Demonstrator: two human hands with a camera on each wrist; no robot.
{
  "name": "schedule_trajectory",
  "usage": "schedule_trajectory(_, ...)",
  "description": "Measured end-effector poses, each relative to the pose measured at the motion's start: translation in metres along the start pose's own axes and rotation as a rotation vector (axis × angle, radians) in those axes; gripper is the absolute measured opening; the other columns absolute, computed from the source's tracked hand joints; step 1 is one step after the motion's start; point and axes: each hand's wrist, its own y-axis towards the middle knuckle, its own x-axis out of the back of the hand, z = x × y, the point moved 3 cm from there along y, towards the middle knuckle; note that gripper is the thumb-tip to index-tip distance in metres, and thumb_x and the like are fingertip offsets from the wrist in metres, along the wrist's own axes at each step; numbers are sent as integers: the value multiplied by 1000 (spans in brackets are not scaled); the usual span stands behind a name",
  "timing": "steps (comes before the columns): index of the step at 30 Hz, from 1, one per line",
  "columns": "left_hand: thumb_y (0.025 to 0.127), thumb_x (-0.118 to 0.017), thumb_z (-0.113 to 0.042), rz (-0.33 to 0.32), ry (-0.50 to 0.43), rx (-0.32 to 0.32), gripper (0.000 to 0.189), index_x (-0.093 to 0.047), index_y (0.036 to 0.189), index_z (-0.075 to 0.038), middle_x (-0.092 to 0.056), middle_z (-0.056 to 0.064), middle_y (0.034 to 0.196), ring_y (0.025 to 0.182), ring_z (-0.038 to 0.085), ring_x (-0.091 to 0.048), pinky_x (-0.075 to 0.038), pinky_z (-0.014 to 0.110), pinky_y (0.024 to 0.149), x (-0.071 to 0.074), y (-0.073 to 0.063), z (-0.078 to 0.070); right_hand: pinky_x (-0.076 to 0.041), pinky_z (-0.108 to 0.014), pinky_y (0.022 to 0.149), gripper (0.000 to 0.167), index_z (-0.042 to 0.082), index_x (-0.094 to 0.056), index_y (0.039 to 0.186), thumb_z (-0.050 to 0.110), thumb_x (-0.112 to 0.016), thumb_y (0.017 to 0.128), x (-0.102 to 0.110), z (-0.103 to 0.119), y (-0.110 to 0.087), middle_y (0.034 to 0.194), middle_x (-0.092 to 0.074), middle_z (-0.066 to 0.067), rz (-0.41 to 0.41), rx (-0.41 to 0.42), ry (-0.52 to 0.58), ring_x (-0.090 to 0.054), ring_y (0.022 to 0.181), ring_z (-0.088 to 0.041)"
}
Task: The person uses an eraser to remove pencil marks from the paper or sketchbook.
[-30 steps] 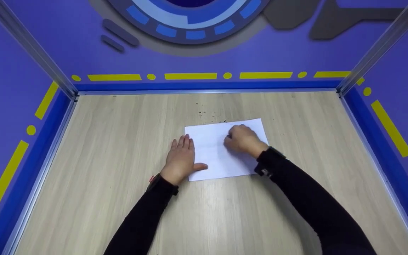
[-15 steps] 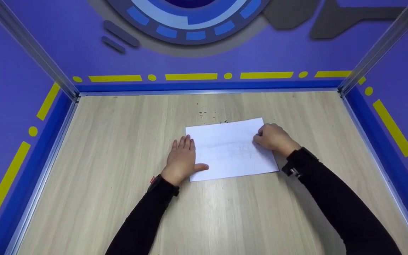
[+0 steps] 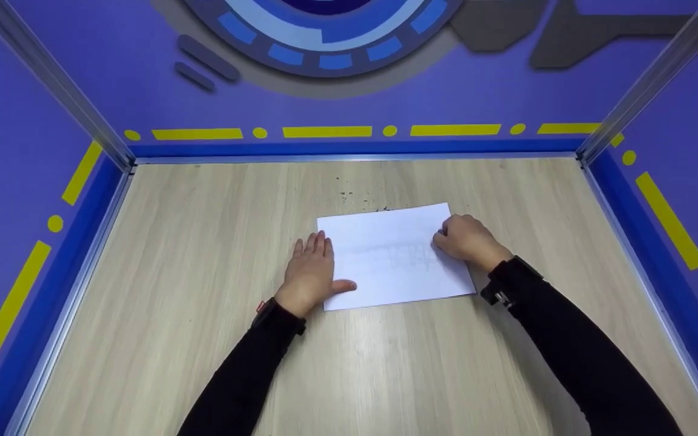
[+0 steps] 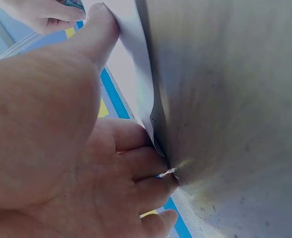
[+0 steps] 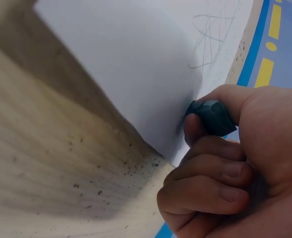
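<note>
A white sheet of paper [image 3: 385,266] lies on the wooden table, with faint pencil lines [image 5: 213,42] scribbled across it. My left hand [image 3: 309,269] rests flat over the sheet's left edge, fingers straight and thumb spread onto the paper. In the left wrist view that paper edge [image 4: 141,64] curls up slightly beside the left thumb. At the sheet's right edge, my right hand [image 3: 467,239] pinches a small dark green eraser [image 5: 215,118] between thumb and index finger, its tip against the paper. The other right fingers are curled in. From the head view the eraser is mostly hidden.
Dark crumbs [image 3: 344,194] are scattered on the table behind the sheet, and more crumbs [image 5: 99,192] show beside it in the right wrist view. Blue panels with yellow marks [image 3: 326,131] enclose the table at the back and both sides.
My right hand has moved right across the sheet from its upper middle to its right edge, staying there over the last half second. The left hand has kept its place.
</note>
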Motion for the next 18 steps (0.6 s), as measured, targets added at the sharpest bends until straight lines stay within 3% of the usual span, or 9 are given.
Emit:
schedule_trajectory(5, 96, -68, -77, -7, -6, -7, 121, -28, 170, 10, -24, 30, 181, 172, 42, -22, -18, 59, 141, 0, 0, 0, -45, -41, 75, 32, 1, -72, 89, 27, -59, 103, 3, 8, -3, 89, -62, -12, 6, -1, -22, -58, 85, -31)
schedule_trajectory(8, 96, -68, -77, -2, -12, -11, 121, -28, 170, 10, -24, 30, 181, 172, 42, -22, -18, 59, 141, -1, 0, -1, -45, -39, 73, 34, 5, -68, 82, 30, -60, 104, -1, 21, -3, 82, -60, -8, 18, 33, 13, -57, 80, -28)
schedule_trajectory(13, 95, -67, -79, -3, -4, 1, 122, -29, 170, 10, -23, 30, 181, 172, 42, -22, -18, 58, 142, -1, 0, -1, -45, -35, 68, 41, 17, -56, 71, 35, -65, 106, -14, 62, -2, 72, -54, 0, 82, 138, 106, -55, 71, -21)
schedule_trajectory(18, 95, -66, -80, 3, 12, -2, 123, -28, 170, 9, -24, 29, 181, 172, 42, -22, -18, 58, 142, 0, 0, -1, -43, -33, 65, 43, 20, -53, 67, 33, -69, 104, -26, 104, 3, 68, -52, 3, 85, 169, 93, -52, 68, -18)
